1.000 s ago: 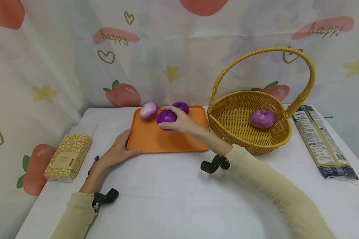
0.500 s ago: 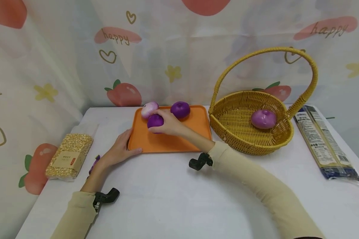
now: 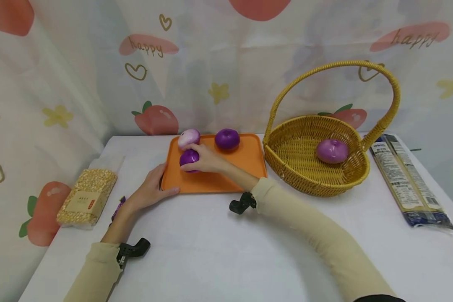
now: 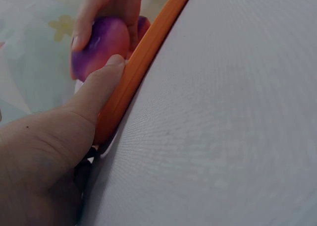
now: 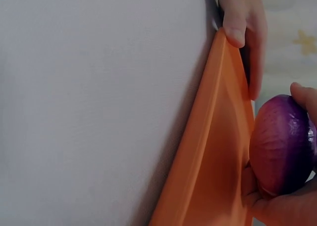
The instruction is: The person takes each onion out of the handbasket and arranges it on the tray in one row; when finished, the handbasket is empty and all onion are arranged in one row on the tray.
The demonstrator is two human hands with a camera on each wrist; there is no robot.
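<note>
A shiny purple onion [image 3: 189, 160] is held in my right hand [image 3: 207, 160] above the left part of an orange tray [image 3: 219, 180]. In the right wrist view the thumb and fingers close around this onion [image 5: 280, 144] from both sides; whether it touches the tray I cannot tell. My left hand [image 3: 147, 191] rests against the tray's near left corner, thumb on the front rim and straight fingers along the left side. On the tray, a pale purple-white onion [image 3: 189, 138] lies behind the held one, and a dark purple onion [image 3: 227, 139] lies toward the back middle.
Right of the tray stands a woven basket [image 3: 287, 174] with a tall arched handle and a pinkish-purple onion [image 3: 332, 151] inside. A long flat packet [image 3: 404, 180] lies at the right. At the left are a bag of yellow grains [image 3: 87, 197] and a small purple wrapper [image 3: 118, 207].
My right hand has carried the purple onion leftward and slightly nearer over the tray, uncovering the dark purple onion behind. The left hand has stayed at the tray's corner.
</note>
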